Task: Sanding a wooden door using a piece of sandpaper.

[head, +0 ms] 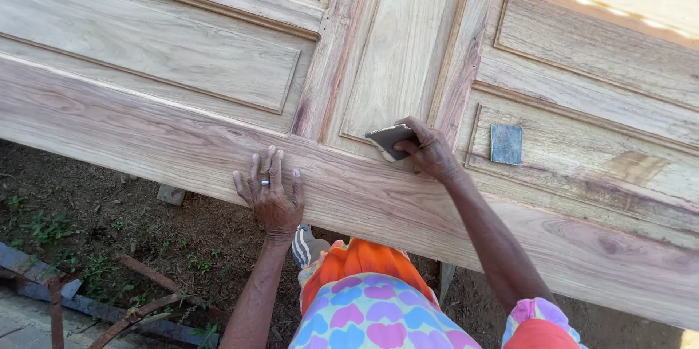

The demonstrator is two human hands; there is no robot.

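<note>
The wooden door (408,65) lies flat, panelled face up, its near rail running across the view. The left hand (271,196) rests palm down on that rail, fingers (255,170) spread wide and extended, gripping nothing; a ring (265,183) sits on one finger. The right hand (429,151) is curled closed around a folded piece of sandpaper (388,139), which projects leftward beyond the fingertips and presses against the lower edge of the central recessed panel. A second square grey sanding sheet (506,143) lies loose on the door, just to the right of the right-hand knuckles, not touching them. Below the left-hand fingers, bare soil (145,232) shows beneath the door edge.
</note>
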